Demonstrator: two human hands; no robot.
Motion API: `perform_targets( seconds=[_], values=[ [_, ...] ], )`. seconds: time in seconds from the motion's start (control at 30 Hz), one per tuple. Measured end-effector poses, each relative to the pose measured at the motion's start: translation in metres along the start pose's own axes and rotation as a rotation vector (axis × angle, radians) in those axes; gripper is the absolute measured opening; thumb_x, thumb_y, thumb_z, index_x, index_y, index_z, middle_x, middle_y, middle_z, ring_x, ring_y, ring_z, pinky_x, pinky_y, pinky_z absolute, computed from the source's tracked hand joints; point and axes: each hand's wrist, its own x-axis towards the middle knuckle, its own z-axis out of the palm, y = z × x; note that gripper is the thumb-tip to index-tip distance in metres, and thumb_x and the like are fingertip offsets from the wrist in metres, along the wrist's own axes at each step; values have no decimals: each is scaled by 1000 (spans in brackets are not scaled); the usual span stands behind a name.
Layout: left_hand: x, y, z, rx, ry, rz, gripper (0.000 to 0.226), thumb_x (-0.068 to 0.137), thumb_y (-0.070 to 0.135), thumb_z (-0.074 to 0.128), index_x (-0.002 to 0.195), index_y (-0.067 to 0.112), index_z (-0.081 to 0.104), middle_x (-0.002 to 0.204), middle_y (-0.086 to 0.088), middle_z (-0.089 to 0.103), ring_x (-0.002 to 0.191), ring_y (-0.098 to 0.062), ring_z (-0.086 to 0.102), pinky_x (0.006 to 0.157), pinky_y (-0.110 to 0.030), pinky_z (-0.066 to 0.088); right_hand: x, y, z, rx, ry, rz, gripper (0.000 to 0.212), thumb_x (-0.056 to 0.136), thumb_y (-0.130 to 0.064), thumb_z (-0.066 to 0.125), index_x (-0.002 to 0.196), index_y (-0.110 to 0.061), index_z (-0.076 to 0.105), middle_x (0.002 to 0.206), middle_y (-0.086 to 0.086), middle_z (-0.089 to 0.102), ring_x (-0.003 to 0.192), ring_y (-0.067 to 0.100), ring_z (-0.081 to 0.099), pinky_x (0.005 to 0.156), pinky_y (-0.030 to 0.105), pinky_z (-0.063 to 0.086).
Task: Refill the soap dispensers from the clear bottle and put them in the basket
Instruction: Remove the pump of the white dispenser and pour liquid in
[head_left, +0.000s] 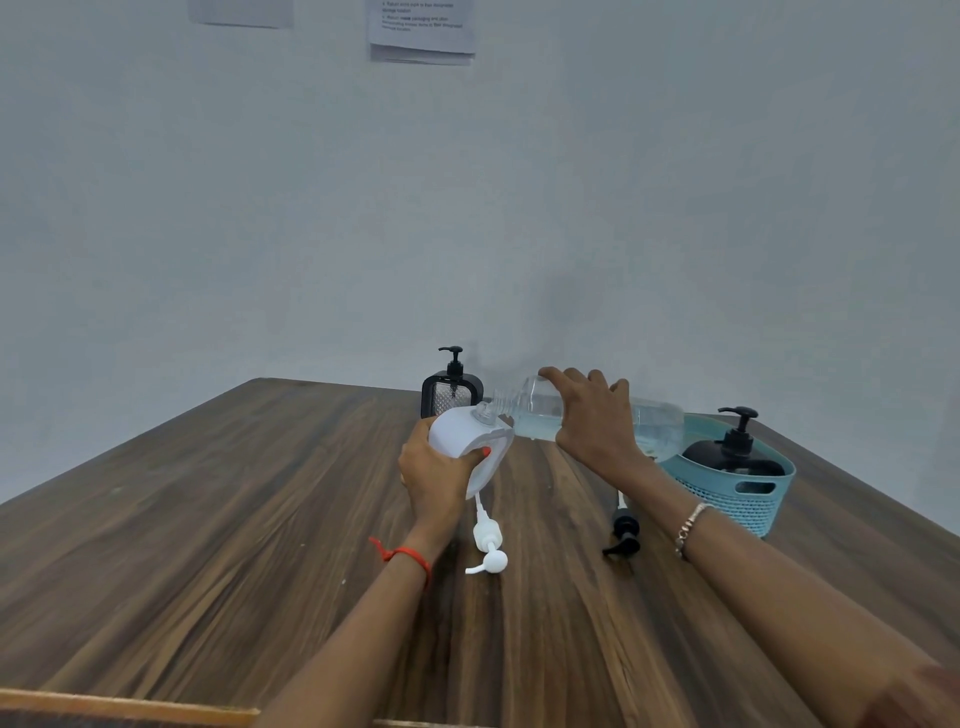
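Note:
My left hand (434, 475) grips a white soap dispenser (467, 434) with its pump off, tilted toward the right. My right hand (592, 415) holds the clear bottle (535, 410) on its side, with the bottle's mouth at the dispenser's open neck. Clear liquid lies in the bottle's lower part. The white pump (488, 540) lies on the table just below the dispenser. A black pump (623, 530) lies to its right, under my right forearm. A black dispenser (735, 449) stands in the teal basket (753, 499) at the right. Another black-framed dispenser (451, 387) stands behind the white one.
The wooden table (260, 519) reaches back to a pale wall (311, 234) with papers stuck on it (421, 28). The table's near edge (124, 704) runs along the bottom left. The basket sits close to the table's right edge.

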Motion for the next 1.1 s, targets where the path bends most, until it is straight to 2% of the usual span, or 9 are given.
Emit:
perform_targets(
  seconds=[0.17,0.53,0.7,0.83,1.1],
  values=[
    [1,-1,0,10,5,-1,53,60,15,85,107,10,60,105,-8,65,96,-24,58,79,-36,49,0,-1,0,6,5,-4,71,67,-2,54,133,-25,40,116,1,59,101,27,51,83,41,33],
    [4,-3,-1,18,9,9,57,59,16,86,109,8,60,106,-8,64,98,-24,58,80,-37,50,2,-2,1,1,21,-12,68,68,-3,56,131,-24,42,113,1,61,99,28,52,81,39,32],
    [4,-4,-2,0,20,10,51,59,13,86,103,9,61,93,3,59,89,-20,57,74,-32,47,3,-3,2,0,17,-18,69,67,-2,55,131,-25,42,113,1,61,98,27,52,80,39,32],
    [4,-4,-3,-8,27,10,52,58,12,86,103,9,61,91,5,58,85,-16,54,71,-29,43,3,-5,2,-5,19,-20,68,69,-3,55,131,-25,42,115,1,60,99,27,52,82,40,33],
    [4,-5,-6,-10,19,9,54,59,14,86,106,9,61,97,2,60,90,-18,56,76,-35,50,2,-7,1,-8,13,-24,67,70,-5,57,132,-25,41,116,0,60,101,26,51,83,40,33]
  ],
)
